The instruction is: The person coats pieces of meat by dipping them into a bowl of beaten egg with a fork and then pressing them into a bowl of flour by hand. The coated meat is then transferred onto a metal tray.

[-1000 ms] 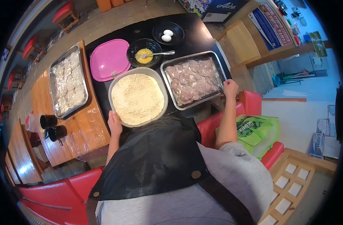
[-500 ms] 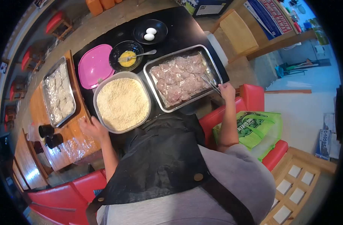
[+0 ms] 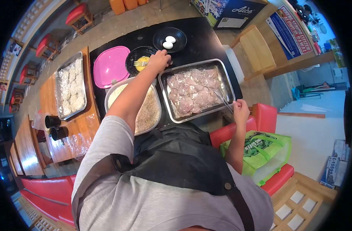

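Note:
My left hand [image 3: 159,61] reaches across the crumb tub and closes on the handle of a fork [image 3: 139,63]. The fork's tines rest in beaten egg inside a black bowl [image 3: 130,57]. My right hand [image 3: 241,111] grips metal tongs [image 3: 224,101] at the right side of a metal tray [image 3: 229,79]. The tongs' tips touch the flattened raw meat pieces [image 3: 193,90] that cover the tray. Below my left forearm sits a tub of pale crumbs [image 3: 147,115], partly hidden by the arm.
Two white eggs [image 3: 168,45] lie in another black bowl [image 3: 181,35]. A pink lid [image 3: 111,65] is left of the egg bowl. On the wooden table stand a tray of coated pieces [image 3: 72,90] and black mugs [image 3: 59,133]. A green bag [image 3: 266,150] rests on the red seat.
My left hand has moved from the tub's left side up to the fork. My right hand stays on the tongs. The view has shifted, so the table appears further right and lower.

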`<state>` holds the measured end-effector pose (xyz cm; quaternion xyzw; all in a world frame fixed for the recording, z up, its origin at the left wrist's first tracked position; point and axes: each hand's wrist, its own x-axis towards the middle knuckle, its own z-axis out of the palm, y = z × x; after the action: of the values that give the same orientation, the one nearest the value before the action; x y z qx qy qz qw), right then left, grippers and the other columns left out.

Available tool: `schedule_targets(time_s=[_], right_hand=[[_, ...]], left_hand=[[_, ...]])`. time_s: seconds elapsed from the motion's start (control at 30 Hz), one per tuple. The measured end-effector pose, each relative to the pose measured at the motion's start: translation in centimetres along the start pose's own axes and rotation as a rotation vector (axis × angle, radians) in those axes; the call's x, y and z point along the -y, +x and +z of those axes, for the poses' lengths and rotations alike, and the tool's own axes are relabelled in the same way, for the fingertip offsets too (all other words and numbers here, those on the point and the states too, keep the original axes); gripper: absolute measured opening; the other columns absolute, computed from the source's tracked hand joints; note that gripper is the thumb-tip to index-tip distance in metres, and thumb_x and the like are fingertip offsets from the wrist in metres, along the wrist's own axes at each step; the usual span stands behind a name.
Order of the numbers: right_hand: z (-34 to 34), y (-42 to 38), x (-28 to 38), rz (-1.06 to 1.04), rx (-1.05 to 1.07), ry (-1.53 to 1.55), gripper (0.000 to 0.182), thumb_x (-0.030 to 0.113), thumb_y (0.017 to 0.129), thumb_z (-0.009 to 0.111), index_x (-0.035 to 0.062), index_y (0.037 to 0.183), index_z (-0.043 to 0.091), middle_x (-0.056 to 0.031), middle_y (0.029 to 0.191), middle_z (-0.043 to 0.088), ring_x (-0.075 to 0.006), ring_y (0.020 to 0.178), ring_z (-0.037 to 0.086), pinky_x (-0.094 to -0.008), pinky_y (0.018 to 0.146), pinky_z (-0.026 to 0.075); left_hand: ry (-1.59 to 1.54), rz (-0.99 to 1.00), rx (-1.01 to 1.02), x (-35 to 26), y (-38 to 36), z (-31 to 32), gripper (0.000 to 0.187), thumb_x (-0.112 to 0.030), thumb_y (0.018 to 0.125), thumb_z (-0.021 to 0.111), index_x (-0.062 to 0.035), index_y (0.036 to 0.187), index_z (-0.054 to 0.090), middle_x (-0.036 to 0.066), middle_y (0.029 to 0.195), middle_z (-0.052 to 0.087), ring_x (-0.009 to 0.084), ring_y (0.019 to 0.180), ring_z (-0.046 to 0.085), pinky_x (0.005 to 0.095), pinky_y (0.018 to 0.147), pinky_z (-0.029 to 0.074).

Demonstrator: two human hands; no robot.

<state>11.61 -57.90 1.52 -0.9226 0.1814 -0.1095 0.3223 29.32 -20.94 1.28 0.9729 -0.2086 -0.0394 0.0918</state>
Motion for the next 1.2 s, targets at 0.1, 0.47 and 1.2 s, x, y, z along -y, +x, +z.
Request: schedule_targets(time_s=[0.1, 0.47, 1.2], right_hand=[[-0.4, -0.9, 0.2, 0.011, 0.000, 0.090, 0.026, 0.019, 0.077, 0.064, -0.0006, 0.093, 0.060, -0.0123, 0.078, 0.063, -0.0178, 0.063, 0.060, -0.0297, 0.061, 0.047], [1.7, -0.4, 0.3, -0.047, 0.126, 0.231, 0.022, 0.011, 0.078, 0.062, -0.0017, 0.096, 0.059, -0.0091, 0.073, 0.062, -0.0118, 0.060, 0.058, -0.0250, 0.059, 0.047], [5.2, 1.5, -1.4, -0.010, 0.206, -0.534, 0.027, 0.029, 0.078, 0.062, 0.0073, 0.093, 0.056, -0.0112, 0.100, 0.053, -0.0328, 0.101, 0.047, -0.0496, 0.080, 0.043]], left_hand=[[-0.094, -0.025, 0.027, 0.8, 0.0, -1.7, 0.020, -0.015, 0.076, 0.060, -0.0115, 0.095, 0.055, 0.011, 0.099, 0.057, 0.0307, 0.095, 0.054, 0.0408, 0.074, 0.046], [-0.683, -0.496, -0.789, 13.5, -8.6, -5.9, 0.013, -0.011, 0.083, 0.058, -0.0018, 0.083, 0.048, 0.011, 0.073, 0.063, 0.0189, 0.070, 0.065, 0.0294, 0.059, 0.050], [-1.407, -0.578, -1.028, 16.3, -13.0, -0.4, 0.019, -0.009, 0.088, 0.054, -0.0008, 0.093, 0.038, 0.015, 0.086, 0.057, 0.0227, 0.079, 0.063, 0.0278, 0.065, 0.054]])
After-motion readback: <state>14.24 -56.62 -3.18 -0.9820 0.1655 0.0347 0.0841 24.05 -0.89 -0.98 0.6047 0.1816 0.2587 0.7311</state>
